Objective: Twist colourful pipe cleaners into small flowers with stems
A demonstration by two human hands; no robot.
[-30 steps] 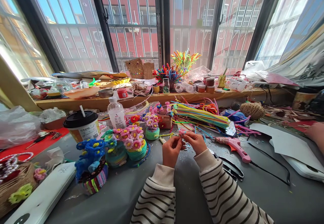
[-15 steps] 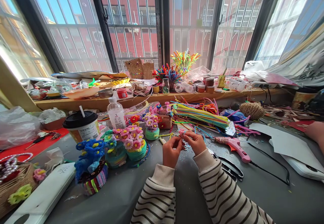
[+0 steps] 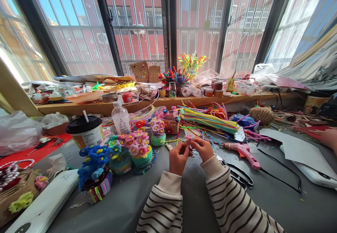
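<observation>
A small pink fuzzy piece [image 3: 189, 138] is pinched between my two hands above the grey table. My left hand [image 3: 179, 157] is closed, its thumb and fingertips at the lower left of the piece. My right hand [image 3: 202, 148] grips it from the right with thumb and forefinger. Part of the piece is hidden by my fingers. Beneath my hands lie scissors [image 3: 194, 153], mostly covered. A bundle of coloured pipe cleaners [image 3: 210, 119] lies behind them, and a pink glue gun [image 3: 246, 153] rests to the right.
Pots of fuzzy flowers [image 3: 139, 147], a blue one [image 3: 96, 166], a bottle [image 3: 121, 119] and a lidded cup [image 3: 85, 131] stand left. Black-handled pliers [image 3: 240, 175] and a cable [image 3: 284, 182] lie right. Another person's hand [image 3: 329, 138] is at the right edge.
The other person's hand at the right edge has shifted slightly, and thin sticks now show beside it. My hands have hardly moved.
</observation>
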